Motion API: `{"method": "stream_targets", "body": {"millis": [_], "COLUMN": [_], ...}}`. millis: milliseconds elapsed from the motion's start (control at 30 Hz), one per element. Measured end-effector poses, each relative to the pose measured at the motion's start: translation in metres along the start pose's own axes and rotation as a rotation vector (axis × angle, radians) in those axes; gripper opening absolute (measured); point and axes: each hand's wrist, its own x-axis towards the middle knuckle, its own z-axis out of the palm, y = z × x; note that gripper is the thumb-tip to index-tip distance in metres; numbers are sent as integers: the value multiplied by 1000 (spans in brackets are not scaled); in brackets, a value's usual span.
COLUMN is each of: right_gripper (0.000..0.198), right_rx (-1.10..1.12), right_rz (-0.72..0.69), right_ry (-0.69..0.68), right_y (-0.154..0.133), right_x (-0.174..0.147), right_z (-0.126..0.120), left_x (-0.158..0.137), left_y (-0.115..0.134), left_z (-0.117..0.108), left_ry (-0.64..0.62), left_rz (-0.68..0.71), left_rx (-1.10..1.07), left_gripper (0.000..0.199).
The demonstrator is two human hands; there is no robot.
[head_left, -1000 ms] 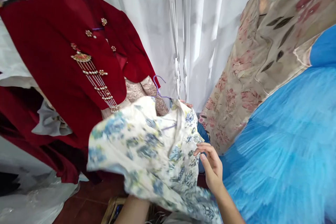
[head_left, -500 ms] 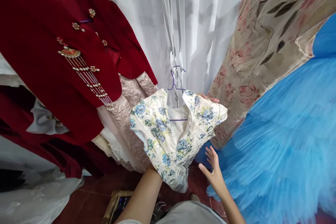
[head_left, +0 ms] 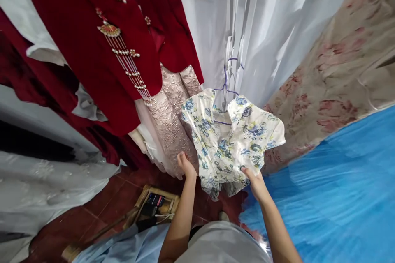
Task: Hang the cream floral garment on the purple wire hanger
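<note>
The blouse (head_left: 236, 144), white with blue roses and green leaves, hung in the middle of the view on a purple hanger (head_left: 225, 82), whose lower bar showed through the open neckline. The hanger's hook stood in front of pale upright rods (head_left: 236, 20); I could not tell whether it was hooked on them. The right hand (head_left: 256, 181) was at the blouse's lower right edge, its grip pinching the cloth: the thumb lay over the front, while the other fingers were hidden behind. The left hand (head_left: 187, 167) was just beside the blouse's left edge, in front of a pink textured skirt (head_left: 169, 119); its fingers pointed upward, partly turned out of sight, so I could not tell whether that grip was spread or pressed together. To the left hung a red jacket (head_left: 77, 49) with a beaded ornament (head_left: 126, 59) on its front. A white curtain (head_left: 203, 16) fell behind, and on the right were a beige floral garment (head_left: 308, 86) and a blue gauzy one (head_left: 333, 189). Below, a wooden frame (head_left: 174, 203) stood on the red tiled floor (head_left: 95, 209) near the left forearm.
</note>
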Motion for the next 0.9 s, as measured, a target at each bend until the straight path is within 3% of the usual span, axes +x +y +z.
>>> {"method": "stream_targets", "body": {"millis": [67,200,267,433,633,733,900], "right_gripper": [57,50,50,48,50,49,52], "right_rx": [13,28,43,104,159,149,141], "right_rz": [44,97,124,159,143,142,138], "right_ry": [3,-5,16,50,105,100,96], "right_y": [6,9,7,0,-9,-9,-7], "right_x": [0,0,-1,-9,-14,-16,-15], "right_z": [4,7,5,4,10,7,2], "left_x": [-7,-25,-29,-24,-26,-26,-23], "left_y": [2,16,24,31,31,37,41], "left_z": [-3,20,37,62,59,57,61], "left_ry": [-61,-474,-580,-725,-729,-772,-829], "left_rz": [18,128,211,345,334,369,163], "left_rx": [23,147,227,311,306,311,85], "left_gripper": [42,23,13,7,17,10,10]}}
